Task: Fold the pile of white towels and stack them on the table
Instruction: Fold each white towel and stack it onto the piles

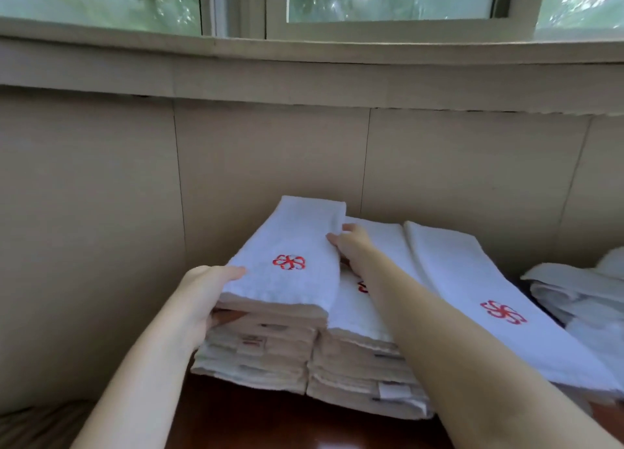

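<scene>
A: Grip status?
B: L hand [206,293] clamped on folded towel's [297,232] near-left corner, thumb on top, fingers under; R hand [351,246] pinching right edge, further back.
A: Why both hands?
B: Prob. to keep folds from slumping while squaring onto left stack [256,357]; a guess only.
A: Where exactly?
B: Atop left stack, toward tabletop's [270,425] back edge by wall [101,212]; mid stack [358,361] touching alongside; third towel [456,280] lying right of that; unfolded pile [574,300] near right edge.
A: Orientation?
B: Long axis near-to-far, roughly parallel w/ neighbours; short hemmed end toward person; red emblem [289,262] face up.
</scene>
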